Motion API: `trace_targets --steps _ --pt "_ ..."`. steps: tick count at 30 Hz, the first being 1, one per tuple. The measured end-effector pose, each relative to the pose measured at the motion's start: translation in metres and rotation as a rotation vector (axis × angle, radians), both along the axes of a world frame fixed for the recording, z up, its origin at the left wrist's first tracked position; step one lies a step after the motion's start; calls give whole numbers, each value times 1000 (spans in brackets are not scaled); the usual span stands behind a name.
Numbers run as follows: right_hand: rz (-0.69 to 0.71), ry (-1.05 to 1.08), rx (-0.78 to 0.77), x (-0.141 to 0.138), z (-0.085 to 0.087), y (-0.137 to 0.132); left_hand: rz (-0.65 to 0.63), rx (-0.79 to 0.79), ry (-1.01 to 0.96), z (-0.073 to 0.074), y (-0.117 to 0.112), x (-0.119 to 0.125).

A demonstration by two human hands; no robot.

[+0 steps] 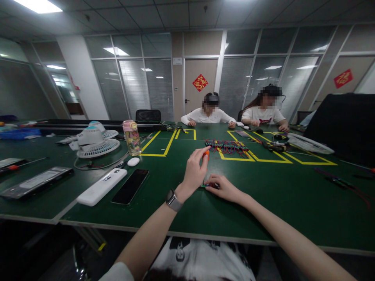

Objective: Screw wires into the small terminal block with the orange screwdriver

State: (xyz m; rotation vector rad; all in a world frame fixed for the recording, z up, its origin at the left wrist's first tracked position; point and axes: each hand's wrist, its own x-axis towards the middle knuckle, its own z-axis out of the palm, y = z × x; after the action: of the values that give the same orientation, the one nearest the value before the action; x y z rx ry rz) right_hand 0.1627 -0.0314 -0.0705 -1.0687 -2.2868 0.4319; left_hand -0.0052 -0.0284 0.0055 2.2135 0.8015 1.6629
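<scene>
My left hand, with a watch on its wrist, is closed around the orange handle of a screwdriver. The tool stands roughly upright, and its tip is hard to make out. Just below and to the right, my right hand pinches a small green circuit board against the table; the fingers hide much of it. Beyond both hands lies a row of small circuit boards with red and blue wires.
On the left of the green table lie a black phone, a white power-bank-like case, a hard drive and white fan parts. A drink bottle stands behind. Two people sit across; yellow tape marks rectangles.
</scene>
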Motion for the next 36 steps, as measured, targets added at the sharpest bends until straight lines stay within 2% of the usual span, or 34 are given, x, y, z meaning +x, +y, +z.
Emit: trace_targets --steps 9,20,28,31,36 --pt "-7 -5 12 0 -3 2 35 10 8 1 -1 0" --pt "5 -2 -2 -1 1 -1 -39 11 -23 -2 1 -1" --pt "-7 -12 7 -1 2 -1 -32 27 -31 0 2 -1" --pt "-9 -12 0 -1 2 -2 -5 35 -19 1 0 -1" --pt "-17 -11 3 0 0 -1 117 34 -3 0 -1 -1"
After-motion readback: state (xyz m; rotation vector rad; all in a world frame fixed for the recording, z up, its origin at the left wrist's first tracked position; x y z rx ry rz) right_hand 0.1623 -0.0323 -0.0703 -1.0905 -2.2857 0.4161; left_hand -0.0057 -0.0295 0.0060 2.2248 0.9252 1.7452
